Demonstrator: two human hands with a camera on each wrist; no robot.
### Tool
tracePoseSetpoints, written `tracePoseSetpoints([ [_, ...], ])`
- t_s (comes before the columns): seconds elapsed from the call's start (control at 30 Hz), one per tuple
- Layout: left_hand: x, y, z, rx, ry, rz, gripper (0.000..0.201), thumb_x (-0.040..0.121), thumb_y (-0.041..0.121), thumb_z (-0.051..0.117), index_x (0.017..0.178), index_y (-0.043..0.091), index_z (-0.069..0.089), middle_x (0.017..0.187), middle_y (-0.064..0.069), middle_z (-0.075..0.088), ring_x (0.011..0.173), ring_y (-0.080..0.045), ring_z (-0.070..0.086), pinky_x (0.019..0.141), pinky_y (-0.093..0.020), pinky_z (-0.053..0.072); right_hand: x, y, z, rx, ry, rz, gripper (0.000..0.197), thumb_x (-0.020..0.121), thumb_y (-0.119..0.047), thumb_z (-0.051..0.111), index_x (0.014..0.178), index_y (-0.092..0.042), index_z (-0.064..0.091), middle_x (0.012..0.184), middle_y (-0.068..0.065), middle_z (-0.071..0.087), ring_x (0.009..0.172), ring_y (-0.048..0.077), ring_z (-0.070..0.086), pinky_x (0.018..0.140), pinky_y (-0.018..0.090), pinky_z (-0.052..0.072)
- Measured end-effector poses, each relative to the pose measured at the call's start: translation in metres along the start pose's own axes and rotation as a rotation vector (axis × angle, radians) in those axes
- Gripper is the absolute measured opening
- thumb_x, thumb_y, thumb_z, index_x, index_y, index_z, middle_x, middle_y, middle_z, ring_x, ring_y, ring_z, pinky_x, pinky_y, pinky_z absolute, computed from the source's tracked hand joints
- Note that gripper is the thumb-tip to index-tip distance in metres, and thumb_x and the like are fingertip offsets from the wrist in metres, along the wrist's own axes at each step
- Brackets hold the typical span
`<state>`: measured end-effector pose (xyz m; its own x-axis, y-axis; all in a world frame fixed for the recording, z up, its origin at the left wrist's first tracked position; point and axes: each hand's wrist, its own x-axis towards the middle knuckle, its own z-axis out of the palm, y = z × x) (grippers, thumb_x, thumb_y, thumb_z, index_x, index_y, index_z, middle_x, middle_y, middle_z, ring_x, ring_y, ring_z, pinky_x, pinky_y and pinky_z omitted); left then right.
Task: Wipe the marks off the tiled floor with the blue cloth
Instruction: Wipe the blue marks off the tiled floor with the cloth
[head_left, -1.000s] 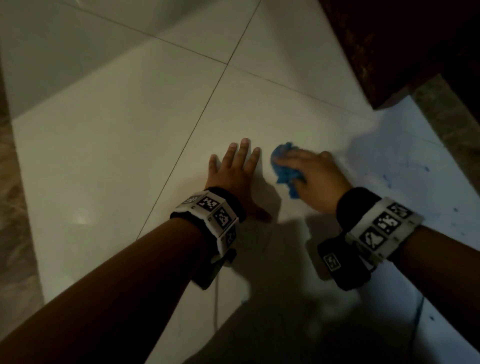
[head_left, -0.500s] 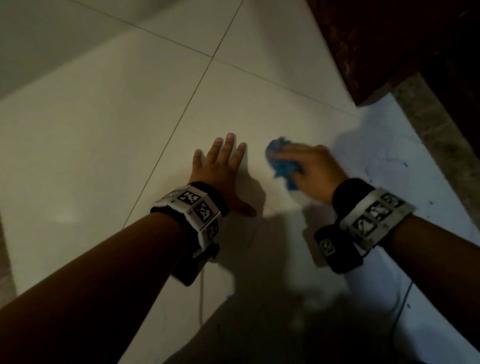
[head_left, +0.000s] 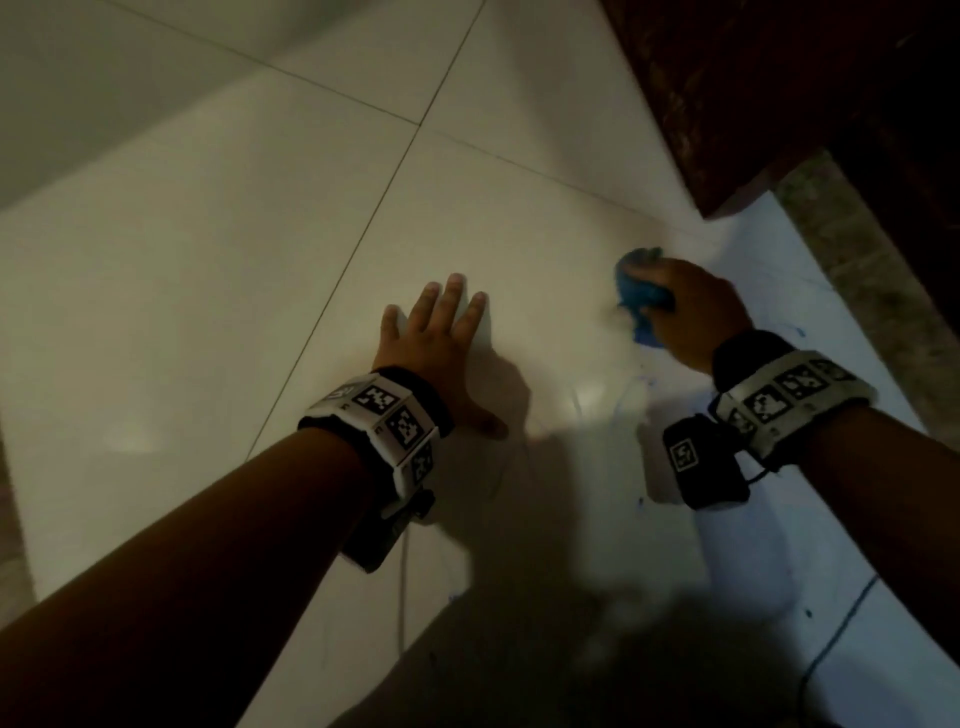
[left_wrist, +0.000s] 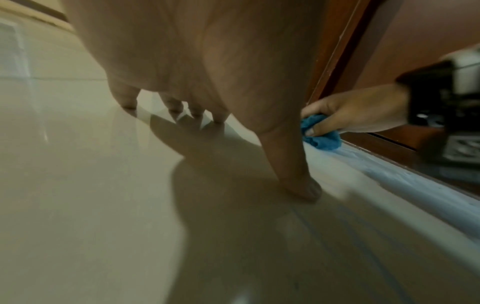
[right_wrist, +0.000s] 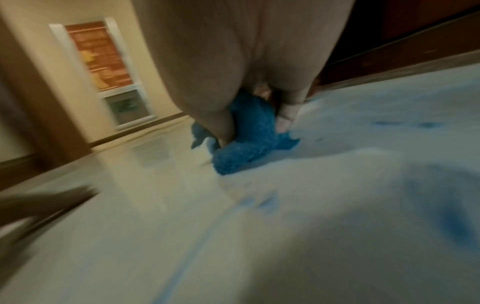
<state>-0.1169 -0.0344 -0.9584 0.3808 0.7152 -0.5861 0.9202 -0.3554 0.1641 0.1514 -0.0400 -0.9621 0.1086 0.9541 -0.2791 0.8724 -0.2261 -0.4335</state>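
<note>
On the tiled floor (head_left: 218, 291), wiping near the dark wooden edge.
The right hand (head_left: 691, 312) grips the bunched blue cloth (head_left: 636, 296) beside blue marks (head_left: 800, 331); the left hand (head_left: 441, 338) lies flat, fingers spread.

Dim, warm-tinted. Soft glare patches on glossy pale tiled floor (head_left: 218, 291); dark arm shadows below. Right wrist view heavily motion-blurred; wide-angle bending at edges.

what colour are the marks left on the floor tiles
Blue marks, smears and dots on the pale floor, clearest in the right wrist view.

Two hands (head_left: 441, 332), one blue cloth (head_left: 640, 291).
</note>
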Motion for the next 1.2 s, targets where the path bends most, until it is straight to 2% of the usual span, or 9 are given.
tracePoseSetpoints([
  [0.13, 0.004, 0.011, -0.005, 0.035, 0.068, 0.025, 0.133, 0.062, 0.082, 0.061, 0.150, 0.025, -0.020, 0.157, -0.001, -0.028, 0.145, -0.025, -0.024, 0.112, -0.056, -0.013, 0.003, 0.000, -0.004, -0.089, 0.017, 0.118, 0.051, 0.086, -0.002, 0.053, 0.134, -0.014, 0.048, 0.143, 0.012, 0.043, 0.130, 0.032, 0.040, 0.110, 0.034, 0.026],
  [0.27, 0.016, 0.020, -0.017, 0.058, 0.048, 0.102, 0.132, 0.065, 0.081, 0.060, 0.148, 0.025, -0.027, 0.154, 0.000, -0.034, 0.143, -0.024, -0.028, 0.112, -0.055, -0.015, -0.014, -0.037, 0.021, 0.069, -0.016, -0.215, 0.050, 0.079, 0.003, 0.053, 0.127, -0.011, 0.057, 0.139, 0.011, 0.048, 0.126, 0.030, 0.047, 0.106, 0.025, 0.027],
  [0.37, 0.022, 0.016, -0.025, 0.079, 0.020, 0.163, 0.129, 0.067, 0.078, 0.062, 0.148, 0.026, -0.026, 0.155, 0.001, -0.033, 0.143, -0.022, -0.028, 0.113, -0.053, -0.015, -0.013, -0.039, 0.025, -0.166, -0.190, -0.363, 0.053, 0.083, -0.014, 0.045, 0.135, -0.024, 0.047, 0.148, 0.001, 0.037, 0.130, 0.026, 0.040, 0.098, 0.026, 0.020],
  [0.43, 0.028, 0.013, -0.035, 0.123, 0.015, 0.191, 0.128, 0.069, 0.075, 0.063, 0.149, 0.025, -0.024, 0.156, 0.000, -0.031, 0.144, -0.022, -0.027, 0.113, -0.053, -0.015, -0.003, -0.032, 0.014, -0.131, -0.206, -0.335, 0.056, 0.079, -0.017, 0.041, 0.134, -0.024, 0.048, 0.148, 0.002, 0.038, 0.131, 0.026, 0.039, 0.103, 0.029, 0.022],
  [0.6, 0.050, 0.025, -0.059, 0.159, 0.024, 0.222, 0.128, 0.069, 0.071, 0.067, 0.151, 0.023, -0.019, 0.158, -0.001, -0.026, 0.146, -0.023, -0.020, 0.115, -0.053, -0.009, 0.026, -0.006, -0.015, 0.091, 0.042, 0.125, 0.053, 0.086, 0.004, 0.049, 0.136, -0.011, 0.046, 0.147, 0.011, 0.037, 0.133, 0.031, 0.036, 0.112, 0.031, 0.021],
  [0.7, 0.066, 0.039, -0.075, 0.144, -0.015, 0.241, 0.130, 0.066, 0.067, 0.072, 0.152, 0.024, -0.016, 0.159, 0.000, -0.022, 0.147, -0.022, -0.016, 0.116, -0.054, -0.005, 0.026, -0.015, -0.015, 0.097, 0.014, 0.133, 0.050, 0.088, 0.002, 0.051, 0.137, -0.004, 0.042, 0.146, 0.016, 0.036, 0.137, 0.030, 0.030, 0.115, 0.038, 0.014],
  [0.83, 0.090, 0.055, -0.091, 0.098, -0.119, 0.191, 0.129, 0.067, 0.062, 0.075, 0.152, 0.025, -0.014, 0.160, 0.002, -0.019, 0.148, -0.021, -0.014, 0.118, -0.053, -0.002, 0.031, -0.007, -0.012, 0.080, -0.011, 0.074, 0.042, 0.085, -0.014, 0.054, 0.126, -0.005, 0.055, 0.136, 0.022, 0.048, 0.128, 0.039, 0.041, 0.104, 0.059, 0.028],
  [0.97, 0.101, 0.074, -0.087, 0.101, -0.226, 0.099, 0.132, 0.066, 0.063, 0.075, 0.152, 0.022, -0.016, 0.158, -0.003, -0.025, 0.147, -0.026, -0.015, 0.118, -0.054, 0.005, 0.037, 0.001, -0.016, -0.030, -0.111, 0.072, 0.055, 0.089, -0.017, 0.058, 0.141, -0.020, 0.039, 0.152, 0.007, 0.030, 0.137, 0.034, 0.029, 0.113, 0.047, 0.020],
  [1.2, 0.100, 0.072, -0.069, 0.141, -0.195, 0.104, 0.151, 0.052, 0.060, 0.085, 0.149, 0.023, -0.025, 0.154, -0.004, -0.034, 0.145, -0.029, -0.023, 0.116, -0.057, 0.002, 0.041, 0.008, -0.023, -0.247, -0.201, -0.012, 0.062, 0.091, -0.015, 0.048, 0.147, -0.027, 0.021, 0.157, 0.000, 0.012, 0.140, 0.024, 0.022, 0.103, 0.037, 0.020],
])
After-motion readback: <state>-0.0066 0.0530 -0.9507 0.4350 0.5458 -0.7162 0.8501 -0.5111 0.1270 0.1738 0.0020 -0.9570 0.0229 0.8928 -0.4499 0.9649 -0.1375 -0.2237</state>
